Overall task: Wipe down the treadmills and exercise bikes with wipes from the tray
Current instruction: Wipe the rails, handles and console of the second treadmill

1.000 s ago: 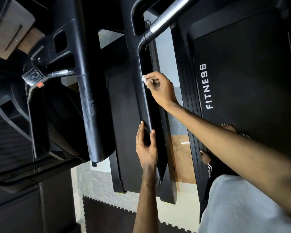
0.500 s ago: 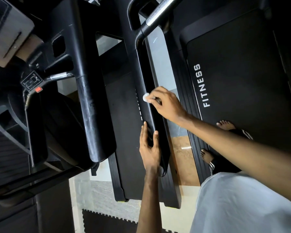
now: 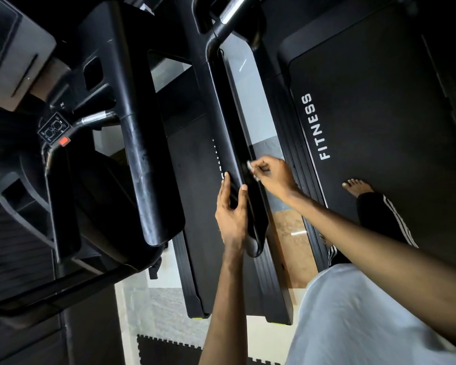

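The wipe (image 3: 249, 165) is a small white wad pinched at the tips of the right hand (image 3: 273, 177). The fingers (image 3: 261, 162) of this hand are curled and clamped together on the wipe. Only its leading edge shows beyond the fingertips. That edge is in contact with the black handrail (image 3: 229, 122), on the side of the rail that faces the person.

The left hand (image 3: 232, 214) holds the same handrail nearer its free end, just beside the right hand. Its thumb (image 3: 243, 192) lies on the person's side of the rail. Its remaining fingers lie nearly straight along the far side, so that the rail is clasped between thumb and fingers. The wipe is just beyond the thumb tip and does not touch the left hand.

The handrail runs diagonally from a chromed bar (image 3: 232, 9) at the top edge down to a rounded end below the left palm. To the right lies a treadmill belt (image 3: 379, 127) printed FITNESS, with a bare foot (image 3: 357, 187) on it. A second belt (image 3: 195, 193) lies under the handrail. At far left is a console (image 3: 16, 61) with a red tab (image 3: 63, 141) below it. Interlocking foam mat (image 3: 163, 351) covers part of the floor (image 3: 290, 230) at the bottom.
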`<state>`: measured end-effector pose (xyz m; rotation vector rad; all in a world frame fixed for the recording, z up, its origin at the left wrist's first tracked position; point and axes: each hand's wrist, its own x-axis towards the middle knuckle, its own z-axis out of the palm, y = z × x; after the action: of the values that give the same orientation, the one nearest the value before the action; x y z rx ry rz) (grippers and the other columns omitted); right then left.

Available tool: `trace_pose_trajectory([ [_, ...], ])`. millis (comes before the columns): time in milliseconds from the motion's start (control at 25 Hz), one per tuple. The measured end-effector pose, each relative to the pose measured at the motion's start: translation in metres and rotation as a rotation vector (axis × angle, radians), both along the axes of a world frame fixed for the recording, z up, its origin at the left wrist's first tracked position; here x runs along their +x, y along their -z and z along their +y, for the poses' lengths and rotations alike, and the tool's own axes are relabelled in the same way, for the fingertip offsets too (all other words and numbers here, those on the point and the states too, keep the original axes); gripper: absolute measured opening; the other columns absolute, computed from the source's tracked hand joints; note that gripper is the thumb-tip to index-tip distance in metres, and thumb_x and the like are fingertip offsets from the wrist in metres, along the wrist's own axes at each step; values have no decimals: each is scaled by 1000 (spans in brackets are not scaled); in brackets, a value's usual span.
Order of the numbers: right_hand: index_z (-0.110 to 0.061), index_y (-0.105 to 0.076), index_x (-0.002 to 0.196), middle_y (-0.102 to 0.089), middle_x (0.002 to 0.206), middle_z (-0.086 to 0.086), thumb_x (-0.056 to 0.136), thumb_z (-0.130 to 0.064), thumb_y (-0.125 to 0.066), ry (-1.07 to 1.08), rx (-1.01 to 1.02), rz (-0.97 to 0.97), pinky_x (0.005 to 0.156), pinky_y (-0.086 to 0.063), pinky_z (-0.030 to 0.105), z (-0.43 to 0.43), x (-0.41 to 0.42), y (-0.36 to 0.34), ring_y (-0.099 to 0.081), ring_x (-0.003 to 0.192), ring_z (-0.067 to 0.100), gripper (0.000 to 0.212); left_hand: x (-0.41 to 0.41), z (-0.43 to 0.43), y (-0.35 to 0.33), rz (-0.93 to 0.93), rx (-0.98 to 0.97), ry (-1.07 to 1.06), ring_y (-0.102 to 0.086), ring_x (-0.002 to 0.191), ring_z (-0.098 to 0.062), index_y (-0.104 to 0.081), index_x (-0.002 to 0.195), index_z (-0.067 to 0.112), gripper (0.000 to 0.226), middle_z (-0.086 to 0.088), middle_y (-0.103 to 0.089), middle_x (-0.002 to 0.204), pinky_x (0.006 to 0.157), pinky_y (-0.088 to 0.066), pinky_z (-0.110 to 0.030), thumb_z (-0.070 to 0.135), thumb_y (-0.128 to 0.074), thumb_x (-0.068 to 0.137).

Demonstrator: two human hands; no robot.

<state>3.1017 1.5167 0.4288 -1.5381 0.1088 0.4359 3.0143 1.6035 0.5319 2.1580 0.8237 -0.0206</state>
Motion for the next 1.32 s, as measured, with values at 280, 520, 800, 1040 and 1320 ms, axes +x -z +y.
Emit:
trace_pose_trajectory([
  [280, -33, -65, 80, -70, 82, -11, 89, -8, -68, 60, -73, 150, 85, -59, 38, 15, 13, 22, -69, 80, 12, 27, -12, -1, 0, 5, -30, 9, -37, 139, 10, -48, 147, 41, 51, 21, -47, 150, 116, -29, -16, 47, -62, 98],
  [520, -35, -65, 79, -70, 82, -15, 90, -11, -70, -10, -87, 77, 80, -57, 29, -2, -27, 0, -68, 79, 6, 27, -54, 3, 0, 21, -69, 7, -44, 134, 9, -51, 145, 38, 44, 18, -54, 146, 108, -32, -7, 33, -60, 102],
  [800, -34, -68, 87, -74, 86, -8, 92, -16, -67, 89, 42, -120, 80, -60, 39, -4, -8, -50, -70, 80, 7, 19, -62, 10, 5, -9, -125, 5, -45, 132, 12, -54, 144, 32, 42, 21, -55, 143, 108, -33, -8, 27, -60, 102],
  [1040, -29, -74, 94, -63, 96, -12, 91, -27, -71, 5, -99, -315, 78, -59, 34, -12, -51, -57, -68, 85, 9, 5, -71, 11, 8, -23, -151, -10, -46, 130, 13, -54, 145, 28, 42, 17, -55, 144, 105, -34, -6, 27, -59, 103],
  [1320, -20, -74, 104, -63, 105, -8, 97, -19, -62, -41, -292, -510, 77, -56, 24, 1, -6, -63, -62, 85, 3, 14, -73, 17, 11, -8, -140, 36, -43, 134, 10, -53, 145, 32, 43, 21, -53, 145, 107, -32, -7, 32, -59, 102],
])
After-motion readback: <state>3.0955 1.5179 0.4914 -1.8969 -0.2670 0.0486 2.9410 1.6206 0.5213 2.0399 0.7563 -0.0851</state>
